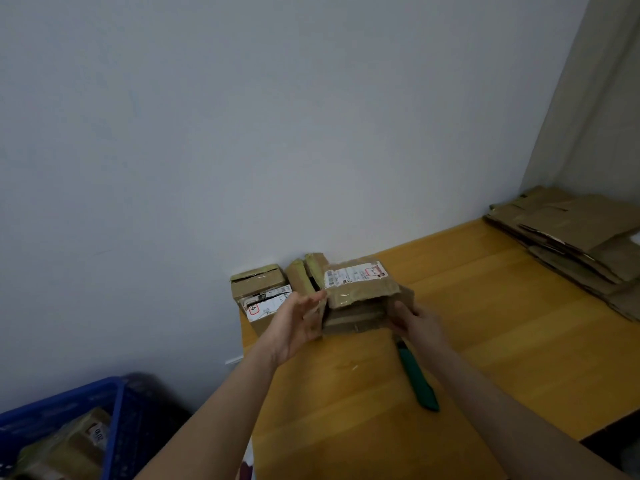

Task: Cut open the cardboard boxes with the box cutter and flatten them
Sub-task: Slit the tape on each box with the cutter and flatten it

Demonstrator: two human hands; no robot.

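Two hands work at the far left corner of a yellow wooden table (485, 341), which stands against a pale wall (242, 133). The table's left edge runs just beside the left forearm. A broad band of bare wood lies between the hands and a stack of flattened cardboard (571, 244) on the far right end.

Down on the left, off the table, sits a blue plastic crate (116, 420) with a taped parcel (69, 445) inside it.

The opened cardboard box (360, 292) is held between the hands. Its open end faces the person, and its upper flap carries a white shipping label (353, 273). Behind it, two more taped boxes stand by the wall, one with a label (259, 289) and a narrower one (306, 273), both close to the held box.

The left hand (298, 323) is spread, its palm and straight fingers laid flat against the box's left side. The right hand (419, 323) grips the box's near right corner with its fingers curled round the cardboard.

The green box cutter (417, 379) lies loose on the table just under the right wrist. Its long axis runs from the near right towards the box. The butt end points towards the person, and the far tip is hidden beneath the right hand.
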